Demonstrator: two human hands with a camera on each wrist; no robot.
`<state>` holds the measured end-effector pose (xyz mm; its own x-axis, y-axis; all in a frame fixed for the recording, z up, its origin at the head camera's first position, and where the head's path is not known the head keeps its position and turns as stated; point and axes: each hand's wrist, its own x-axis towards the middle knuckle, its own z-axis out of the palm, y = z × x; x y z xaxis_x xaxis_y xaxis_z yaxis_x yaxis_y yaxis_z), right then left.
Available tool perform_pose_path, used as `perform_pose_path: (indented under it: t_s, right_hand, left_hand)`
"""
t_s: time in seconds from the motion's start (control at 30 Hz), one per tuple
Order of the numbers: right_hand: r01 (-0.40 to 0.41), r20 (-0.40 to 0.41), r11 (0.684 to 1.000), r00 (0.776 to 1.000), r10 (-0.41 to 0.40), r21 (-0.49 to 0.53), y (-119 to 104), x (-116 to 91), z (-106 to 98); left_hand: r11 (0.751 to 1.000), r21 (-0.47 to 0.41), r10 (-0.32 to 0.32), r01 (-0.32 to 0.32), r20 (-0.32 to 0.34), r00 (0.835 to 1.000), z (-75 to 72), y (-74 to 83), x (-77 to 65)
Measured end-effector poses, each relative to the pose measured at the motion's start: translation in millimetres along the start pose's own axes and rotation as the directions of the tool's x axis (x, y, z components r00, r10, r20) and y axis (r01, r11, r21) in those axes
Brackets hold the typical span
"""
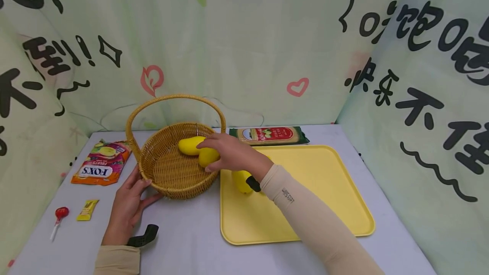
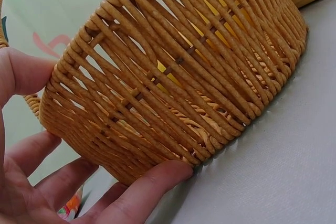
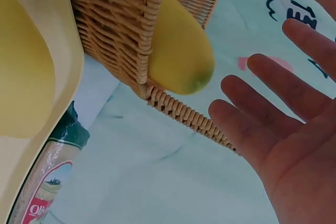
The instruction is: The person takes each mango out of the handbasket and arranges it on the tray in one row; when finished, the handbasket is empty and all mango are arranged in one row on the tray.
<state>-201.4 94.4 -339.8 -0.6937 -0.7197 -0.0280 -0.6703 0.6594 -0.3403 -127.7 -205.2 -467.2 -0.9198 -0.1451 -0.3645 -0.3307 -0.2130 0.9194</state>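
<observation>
A wicker basket (image 1: 173, 181) with a tall handle stands left of centre on the table. My left hand (image 1: 130, 203) holds its near left side, fingers against the rim and outer wall, thumb low near the base in the left wrist view. Inside lie two yellow mangoes, one (image 1: 189, 145) farther back and one (image 1: 208, 157) partly under my right hand (image 1: 233, 154). In the right wrist view that hand has its fingers spread, apart from a mango (image 3: 181, 51) with a greenish tip. Another yellow fruit (image 1: 241, 180) rests on the yellow tray (image 1: 305, 207), partly hidden by the right wrist.
Behind the tray lies a long green-and-red packet (image 1: 269, 135). At the left are a FOX'S candy bag (image 1: 102, 162), a small yellow wrapped sweet (image 1: 88, 210) and a red lollipop (image 1: 61, 215). Printed curtains (image 1: 244, 46) enclose the white-covered table (image 1: 191, 241).
</observation>
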Motion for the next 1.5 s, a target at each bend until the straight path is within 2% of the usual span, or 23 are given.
perform_pose_path:
  t_s: [0.3, 0.53, 0.77, 1.2, 1.5]
  right_hand:
    - [-0.023, 0.084, 0.999, 0.996, 0.026, -0.039, 1.3, 25.0, 2.7]
    - [-0.065, 0.137, 0.991, 0.987, 0.081, -0.12, -1.0, 42.3, 7.1]
    - [-0.067, 0.194, 0.971, 0.975, 0.113, -0.23, -4.3, 55.8, 5.4]
    - [-0.082, 0.261, 0.924, 0.947, 0.19, -0.373, -10.0, 68.6, 11.0]
    - [-0.047, 0.269, 0.919, 0.949, 0.163, -0.391, -6.3, 70.7, 15.0]
  left_hand:
    - [1.0, 0.001, 0.012, -0.012, 0.008, 1.0, -1.0, 2.4, -2.7]
    - [1.0, 0.007, 0.01, -0.011, 0.014, 1.0, -0.6, 0.6, -3.1]
    - [1.0, 0.001, 0.021, -0.021, 0.019, 1.0, -0.9, -0.3, -2.2]
    - [1.0, 0.007, 0.025, -0.025, 0.018, 1.0, -1.1, 1.2, -4.1]
    - [1.0, -0.003, 0.017, -0.017, 0.011, 1.0, -0.9, 0.6, -2.5]
